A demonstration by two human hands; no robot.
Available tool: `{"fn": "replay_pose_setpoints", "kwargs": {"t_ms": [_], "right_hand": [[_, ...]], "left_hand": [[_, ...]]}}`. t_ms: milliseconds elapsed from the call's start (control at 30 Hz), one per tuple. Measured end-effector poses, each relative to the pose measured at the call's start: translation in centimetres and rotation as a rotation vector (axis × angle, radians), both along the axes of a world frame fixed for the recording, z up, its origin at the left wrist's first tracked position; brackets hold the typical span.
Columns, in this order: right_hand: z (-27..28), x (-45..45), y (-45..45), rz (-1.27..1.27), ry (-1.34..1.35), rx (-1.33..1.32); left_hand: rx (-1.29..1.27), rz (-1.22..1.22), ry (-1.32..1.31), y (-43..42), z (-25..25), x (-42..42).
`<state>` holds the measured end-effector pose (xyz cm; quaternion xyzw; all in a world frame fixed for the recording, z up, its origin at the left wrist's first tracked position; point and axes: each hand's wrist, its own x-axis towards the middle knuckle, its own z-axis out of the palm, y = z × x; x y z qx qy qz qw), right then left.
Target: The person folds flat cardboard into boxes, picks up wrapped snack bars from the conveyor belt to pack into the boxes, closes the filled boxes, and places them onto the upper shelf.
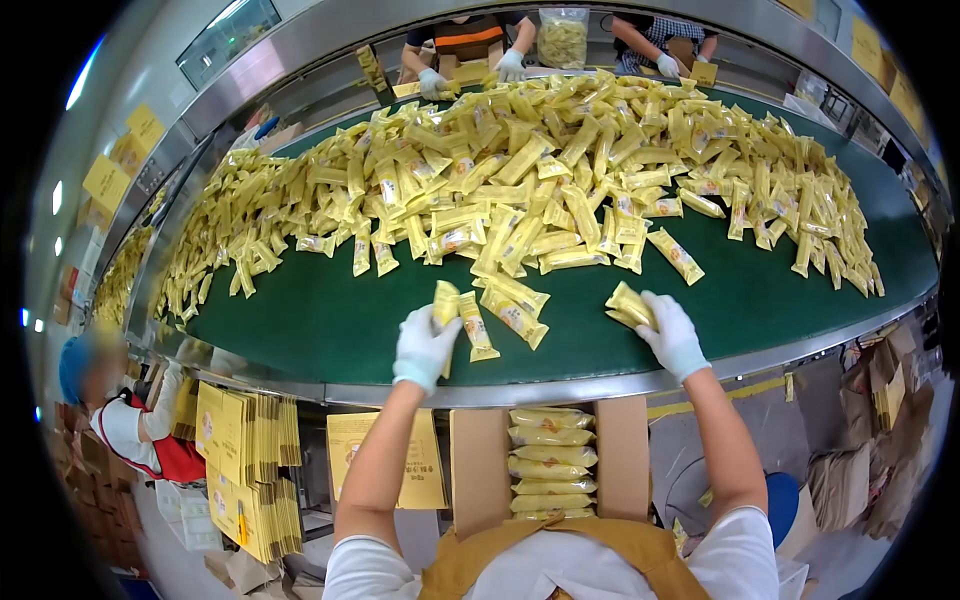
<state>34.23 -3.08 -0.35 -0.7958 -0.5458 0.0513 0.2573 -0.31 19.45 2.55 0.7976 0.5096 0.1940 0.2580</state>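
Okay, your left hand (424, 345) is gripping a yellow packet (446, 302) over the green belt (590, 345), your right hand (673, 335) is clutching packets (628, 303) too (huge pile (540, 150) just beyond), and the open carton (480, 465) below holds a row.

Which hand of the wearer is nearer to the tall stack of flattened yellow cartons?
Left. The left hand is over the belt, right of the stack; the right hand is farther right, past the open box.
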Motion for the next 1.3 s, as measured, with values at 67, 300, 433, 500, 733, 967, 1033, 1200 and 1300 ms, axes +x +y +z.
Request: {"fn": "replay_pose_setpoints", "kwargs": {"t_ms": [67,300,433,500,733,967,1033,1200,1300], "right_hand": [[-0.4,0.3,1.7,-0.037,-0.063,-0.313],[4.5,-5.4,9.5,0.373,0.083,-0.054],[3.9,-12.1,14.8,0.397,-0.020,-0.251],[1.0,-13.8,16.6,0.341,-0.133,-0.310],[1.5,-10.9,14.1,0.439,-0.183,-0.424],[-0.5,-1.9,4.3,0.250,-0.626,-0.138],[-1.0,-1.7,2.1,0.244,-0.630,-0.084],[-0.3,-4.9,0.0,0.213,-0.554,0.016],[2.5,-3.7,0.9,0.218,-0.397,-0.332]], "left_hand": [[0.021,0.052,0.141,-0.5,-1.1,3.1],[-0.117,0.141,0.288,0.4,-4.3,5.3],[-0.168,0.100,0.421,2.6,-3.6,3.0],[-0.120,0.135,0.496,3.0,-3.5,1.9],[-0.082,0.128,0.465,3.2,-3.5,0.3],[0.254,-0.145,0.414,0.8,-5.1,1.1],[0.265,-0.206,0.427,-0.1,-5.3,1.5],[0.564,-0.331,0.372,-2.2,-6.2,0.4],[0.404,-0.364,0.489,-3.6,-3.9,0.6]]}}
